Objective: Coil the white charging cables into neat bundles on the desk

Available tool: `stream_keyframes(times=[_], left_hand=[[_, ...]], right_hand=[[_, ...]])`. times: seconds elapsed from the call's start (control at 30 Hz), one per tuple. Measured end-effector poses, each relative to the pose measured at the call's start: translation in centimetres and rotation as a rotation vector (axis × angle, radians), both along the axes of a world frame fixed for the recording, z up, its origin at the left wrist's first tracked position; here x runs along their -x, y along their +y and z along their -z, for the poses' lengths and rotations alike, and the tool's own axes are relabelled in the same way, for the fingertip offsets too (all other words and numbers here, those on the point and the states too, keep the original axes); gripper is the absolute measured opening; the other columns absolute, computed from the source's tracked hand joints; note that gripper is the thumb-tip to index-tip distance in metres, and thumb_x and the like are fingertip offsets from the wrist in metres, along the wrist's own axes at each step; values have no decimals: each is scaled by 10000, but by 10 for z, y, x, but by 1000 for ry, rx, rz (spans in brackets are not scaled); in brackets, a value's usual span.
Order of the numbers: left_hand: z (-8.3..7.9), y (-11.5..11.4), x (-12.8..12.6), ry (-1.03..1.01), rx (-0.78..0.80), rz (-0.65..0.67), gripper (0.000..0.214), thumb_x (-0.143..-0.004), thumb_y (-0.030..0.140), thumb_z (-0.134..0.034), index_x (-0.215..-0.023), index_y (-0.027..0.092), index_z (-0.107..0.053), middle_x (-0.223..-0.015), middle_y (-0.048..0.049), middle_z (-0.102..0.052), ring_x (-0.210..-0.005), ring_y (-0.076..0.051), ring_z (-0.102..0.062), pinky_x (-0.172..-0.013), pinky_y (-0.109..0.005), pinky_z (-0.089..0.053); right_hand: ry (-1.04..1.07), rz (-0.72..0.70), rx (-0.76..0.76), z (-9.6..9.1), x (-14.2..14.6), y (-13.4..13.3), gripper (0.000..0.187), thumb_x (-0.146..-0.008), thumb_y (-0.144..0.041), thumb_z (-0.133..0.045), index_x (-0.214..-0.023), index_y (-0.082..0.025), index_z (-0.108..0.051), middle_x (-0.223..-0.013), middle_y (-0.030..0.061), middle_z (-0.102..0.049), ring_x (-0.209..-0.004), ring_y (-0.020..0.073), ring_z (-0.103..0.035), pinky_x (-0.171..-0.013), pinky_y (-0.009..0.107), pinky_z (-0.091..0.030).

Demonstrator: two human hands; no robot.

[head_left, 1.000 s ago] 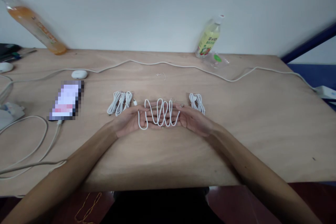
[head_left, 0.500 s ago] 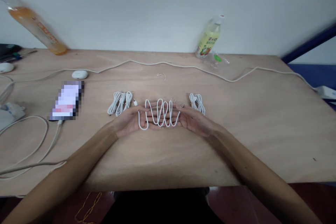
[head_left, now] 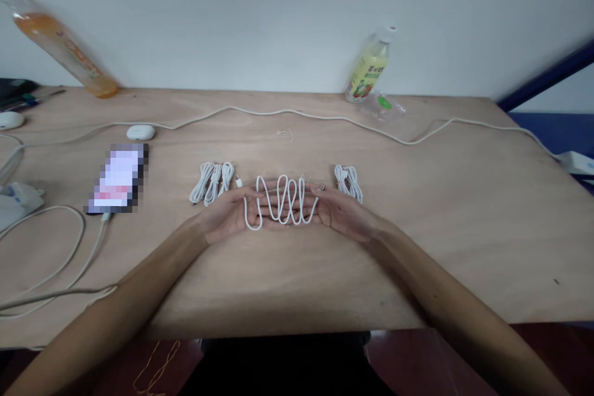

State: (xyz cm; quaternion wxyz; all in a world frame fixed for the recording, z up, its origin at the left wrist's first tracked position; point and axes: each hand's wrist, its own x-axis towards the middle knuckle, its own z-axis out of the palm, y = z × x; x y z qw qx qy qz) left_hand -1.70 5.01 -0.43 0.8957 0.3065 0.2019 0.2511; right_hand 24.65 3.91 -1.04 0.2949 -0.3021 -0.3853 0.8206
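Note:
A white charging cable [head_left: 292, 201] lies in loose zigzag loops across the fingers of both my hands, palms up and fingertips meeting in the middle. My left hand [head_left: 227, 215] pins one end under its thumb, with a small connector poking out past it. On the other side, my right hand [head_left: 348, 213] holds the end with the metal plug under its thumb. Behind my left hand lie coiled white cables [head_left: 213, 182]. Another coiled white cable bundle [head_left: 349, 181] rests just behind my right hand.
Far left stands a bottle of orange drink [head_left: 69, 52]; a yellow-green bottle [head_left: 369, 71] is at the back right beside a clear plastic wrapper [head_left: 383, 106]. A phone [head_left: 118, 178] on a cord and a white earbud case [head_left: 140, 132] lie left. A long white cord [head_left: 288, 112] crosses the table.

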Motion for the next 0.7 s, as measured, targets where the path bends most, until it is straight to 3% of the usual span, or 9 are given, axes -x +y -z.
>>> stream_keyframes(times=[0.17,0.4,0.7], left_hand=[[-1,0,1,-9,15,3,657,-1080,166,-429,-1730,141,-339,-1507,-231,-695,-1287,-355,-749,-1129,-526,-539],[-1,2,3,-73,43,23,658,-1113,455,-454,-1663,94,-453,-1419,-242,-747,-1302,-387,-730,-1099,-513,-537],[-5,3,1,-118,80,29,802,-1059,641,-434,-1650,100,-430,-1506,-264,-674,-1428,-452,-623,-1176,-581,-448]], right_hand=[[-6,-26,-19,-3,0,0,404,-1028,-284,-544,-1406,-190,-653,-1306,143,-796,-1255,285,-750,-1162,525,-555],[4,-19,-34,-5,0,-1,448,-977,-262,-542,-1407,-187,-641,-1303,142,-800,-1191,284,-775,-1183,547,-534],[0,-3,-31,-3,-1,-2,431,-961,-250,-559,-1374,-203,-672,-1337,140,-782,-1248,283,-744,-1174,529,-536]])
